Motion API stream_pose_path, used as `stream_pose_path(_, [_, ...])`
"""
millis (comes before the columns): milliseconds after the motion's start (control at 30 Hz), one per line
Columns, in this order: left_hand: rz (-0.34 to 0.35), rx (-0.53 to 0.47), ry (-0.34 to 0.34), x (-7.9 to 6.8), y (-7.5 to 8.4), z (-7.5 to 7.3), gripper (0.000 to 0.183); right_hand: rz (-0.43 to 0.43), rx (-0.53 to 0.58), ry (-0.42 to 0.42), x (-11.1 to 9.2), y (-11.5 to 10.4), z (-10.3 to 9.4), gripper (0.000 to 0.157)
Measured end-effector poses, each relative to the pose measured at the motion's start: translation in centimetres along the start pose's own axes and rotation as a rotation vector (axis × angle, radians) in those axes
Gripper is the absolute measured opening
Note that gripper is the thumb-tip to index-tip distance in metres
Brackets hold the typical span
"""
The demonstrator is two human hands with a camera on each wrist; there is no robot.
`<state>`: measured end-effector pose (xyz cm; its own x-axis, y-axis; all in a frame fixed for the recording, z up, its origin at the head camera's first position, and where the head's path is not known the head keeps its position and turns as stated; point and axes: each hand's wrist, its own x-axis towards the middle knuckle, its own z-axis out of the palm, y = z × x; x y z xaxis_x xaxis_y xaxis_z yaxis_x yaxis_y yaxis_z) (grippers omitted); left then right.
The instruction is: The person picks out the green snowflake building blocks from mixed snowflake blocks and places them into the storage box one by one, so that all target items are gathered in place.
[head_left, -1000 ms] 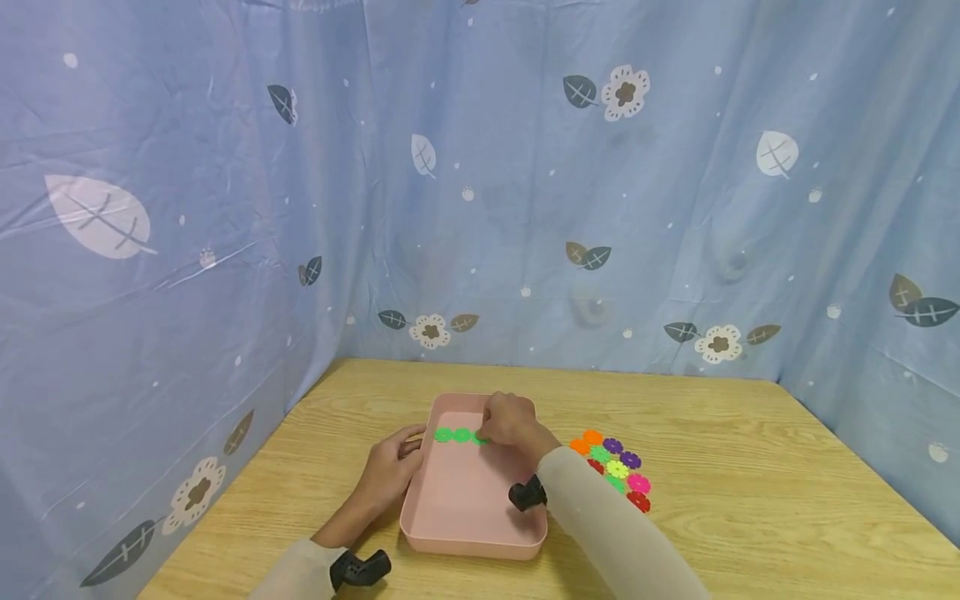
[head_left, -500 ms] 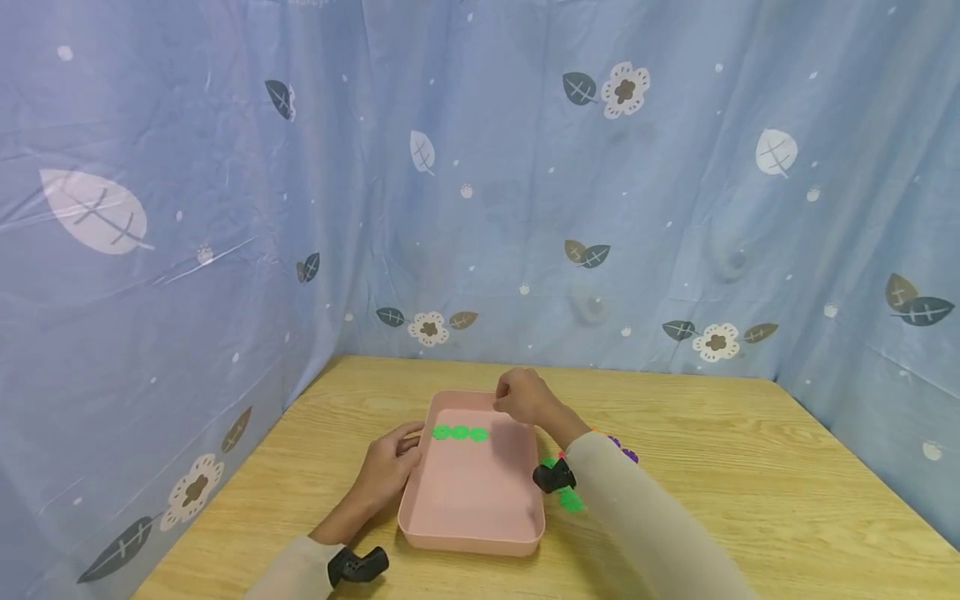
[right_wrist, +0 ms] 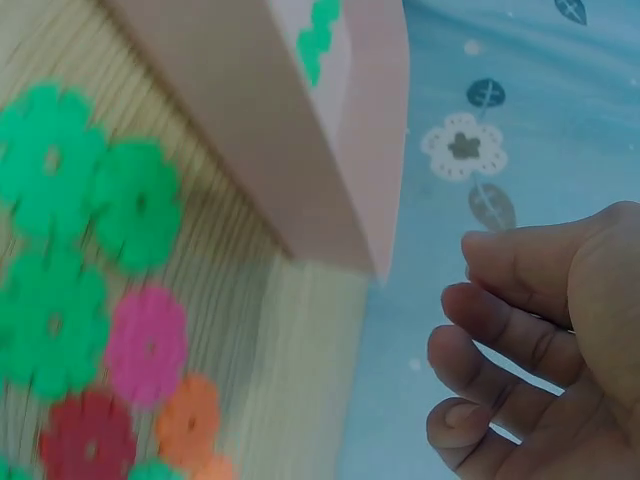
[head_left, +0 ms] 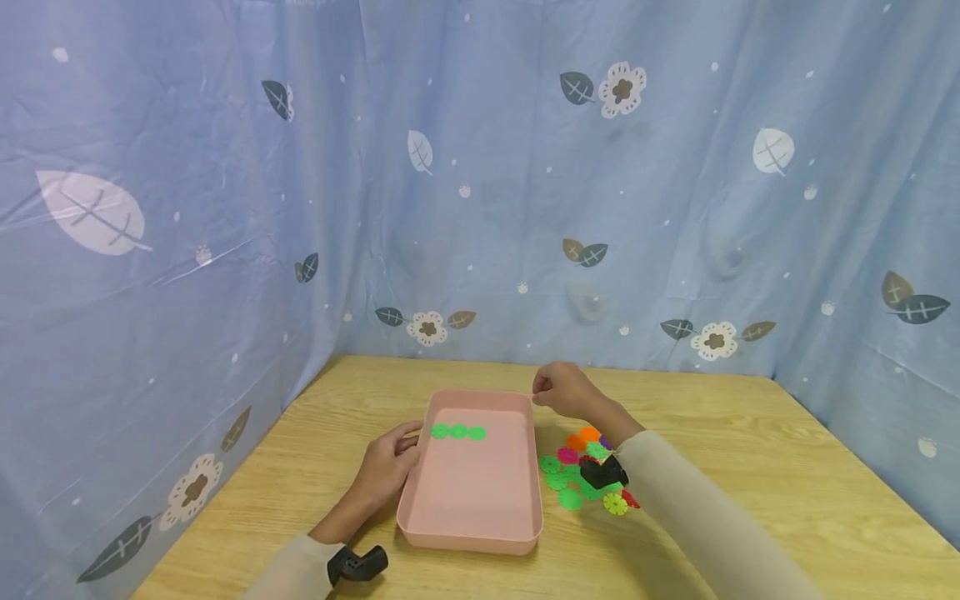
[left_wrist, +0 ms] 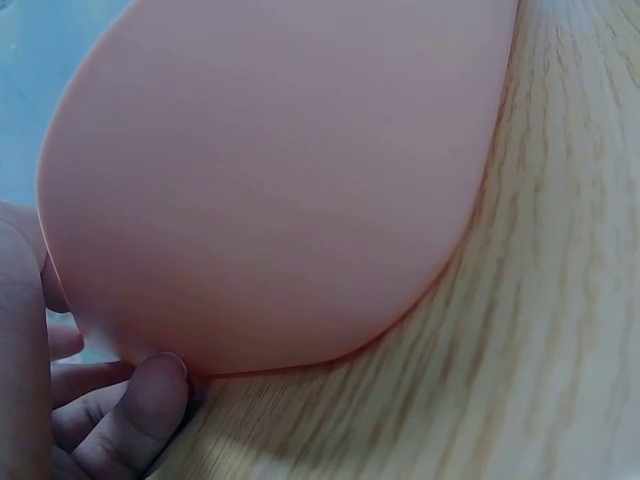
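Note:
A pink tray [head_left: 480, 492] lies on the table with a row of three green snowflake discs [head_left: 458, 432] near its far end. My left hand [head_left: 386, 467] rests against the outside of its left wall. Up close in the left wrist view, the thumb [left_wrist: 155, 395] touches the tray wall [left_wrist: 280, 190] near its lower edge. Raised just past the tray's far right corner, my right hand [head_left: 566, 390] holds nothing. Its fingers [right_wrist: 500, 350] hang loosely curled in the right wrist view.
Several snowflake discs in green, orange, pink, red, yellow and purple, among them a yellow one [head_left: 616, 503], lie loose right of the tray, partly under the right forearm. A blue patterned curtain [head_left: 495, 208] surrounds the wooden table [head_left: 712, 467].
My right hand has let go of the third green disc in the row, lifted out of the tray and moved right. The left hand stays at the tray's side.

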<state>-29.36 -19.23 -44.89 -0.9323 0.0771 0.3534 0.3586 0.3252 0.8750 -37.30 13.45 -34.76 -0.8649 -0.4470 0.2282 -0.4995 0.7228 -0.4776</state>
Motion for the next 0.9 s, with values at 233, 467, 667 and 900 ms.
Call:
stream_pose_path(233, [-0.005, -0.003, 0.016, -0.3, 0.3, 0.1, 0.043, 0.003, -0.046, -0.045, -1.9, 2.6, -1.2, 0.004])
stream_pose_path(467, [0.003, 0.002, 0.016, -0.2, 0.4, 0.1, 0.043, 0.004, -0.073, -0.102, -4.4, 4.2, -1.8, 0.007])
stream_pose_path(667, [0.013, 0.006, 0.022, -0.1, 0.3, 0.2, 0.044, -0.079, -0.072, -0.125, -6.3, 5.1, -1.4, 0.009])
stream_pose_path(900, [0.015, 0.027, 0.028, -0.1, 0.3, 0.2, 0.044, -0.122, -0.029, -0.164, -7.0, 6.6, -1.5, 0.014])
